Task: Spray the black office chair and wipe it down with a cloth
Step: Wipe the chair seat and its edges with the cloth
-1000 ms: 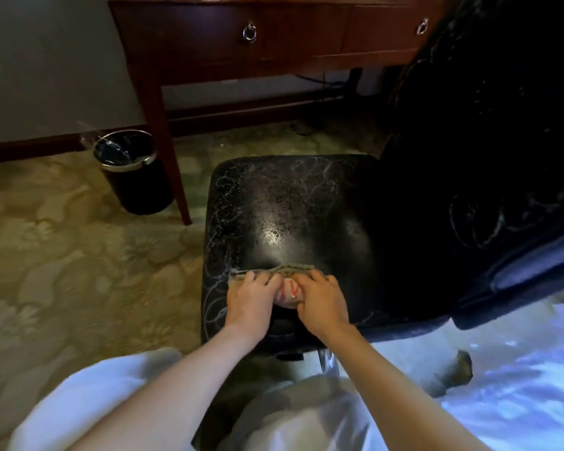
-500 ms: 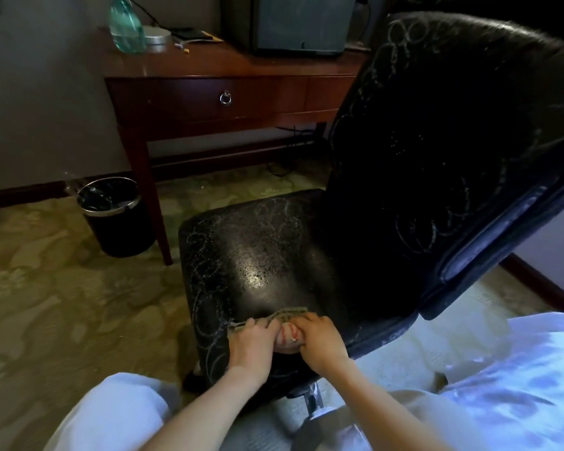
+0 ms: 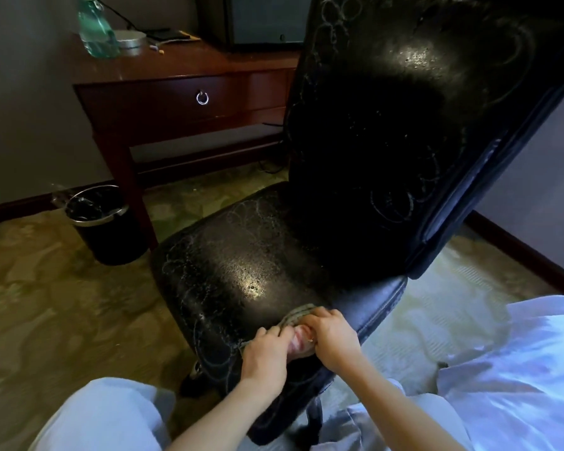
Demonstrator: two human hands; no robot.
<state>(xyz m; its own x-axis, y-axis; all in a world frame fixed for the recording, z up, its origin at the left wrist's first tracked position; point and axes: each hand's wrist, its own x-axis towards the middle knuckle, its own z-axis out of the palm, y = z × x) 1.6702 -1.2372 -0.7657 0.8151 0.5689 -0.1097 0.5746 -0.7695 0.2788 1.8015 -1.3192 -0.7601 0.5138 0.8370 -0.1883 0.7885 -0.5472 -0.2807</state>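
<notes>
The black office chair (image 3: 251, 255) stands before me, its seat and tall backrest wet and streaked with pale swirl marks. A greyish cloth (image 3: 298, 313) with a pink patch lies at the seat's near edge. My left hand (image 3: 267, 353) and my right hand (image 3: 331, 336) sit side by side on it, fingers curled round the cloth and pressing it to the seat. Most of the cloth is hidden under the hands. A green spray bottle (image 3: 95, 30) stands on the desk at the far left.
A dark wooden desk (image 3: 183, 99) with a ring-pull drawer stands behind the chair, carrying a screen and small items. A black waste bin (image 3: 106, 222) sits by the desk leg. Patterned carpet surrounds the chair. My white-clad knees fill the bottom.
The view has tilted up and shifted, bringing the backrest and desk top into sight. Both hands stay on the cloth at the seat's near edge, now angled slightly to the right.
</notes>
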